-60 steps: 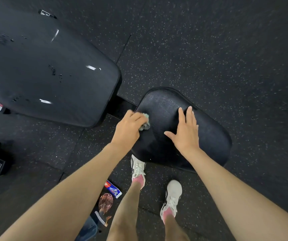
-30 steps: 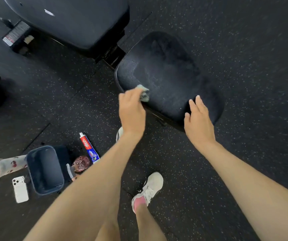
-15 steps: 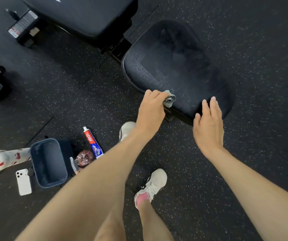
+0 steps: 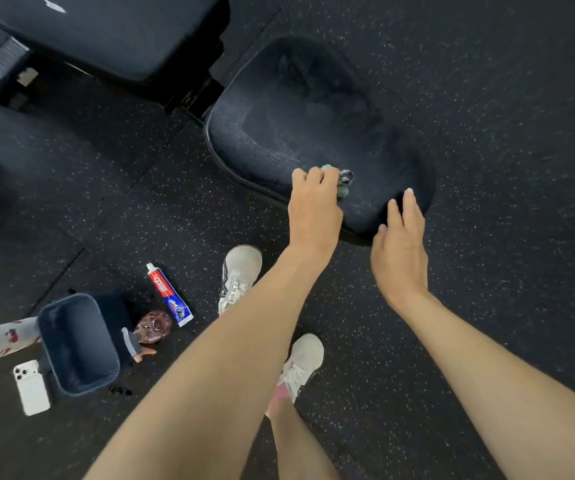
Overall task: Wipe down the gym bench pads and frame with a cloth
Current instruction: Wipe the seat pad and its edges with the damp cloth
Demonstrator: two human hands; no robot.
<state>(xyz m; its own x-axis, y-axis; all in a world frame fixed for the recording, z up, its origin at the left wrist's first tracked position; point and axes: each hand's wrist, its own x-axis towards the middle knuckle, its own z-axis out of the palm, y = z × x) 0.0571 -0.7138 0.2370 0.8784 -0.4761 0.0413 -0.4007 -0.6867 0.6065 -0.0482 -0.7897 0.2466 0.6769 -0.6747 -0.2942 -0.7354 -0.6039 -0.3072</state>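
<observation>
Back pad (image 4: 113,29): at 11 o'clock; dark, smooth; likely firm and fixed, so wiped in place.
Seat pad (image 4: 296,126): at 1 o'clock; black, dull, with pale hazy streaks; probably gives slightly under pressure.
Frame (image 4: 196,98): black bar at the seat's 10 o'clock; rigid, mostly hidden.
Right hand (image 4: 400,244): fingers straight, holding nothing, tips over the seat's 5 o'clock rim.
Left hand (image 4: 314,209): curled round the cloth.
Cloth (image 4: 344,181): small grey-green wad on the seat's 6 o'clock edge; looks soft and light, best held bunched.
</observation>
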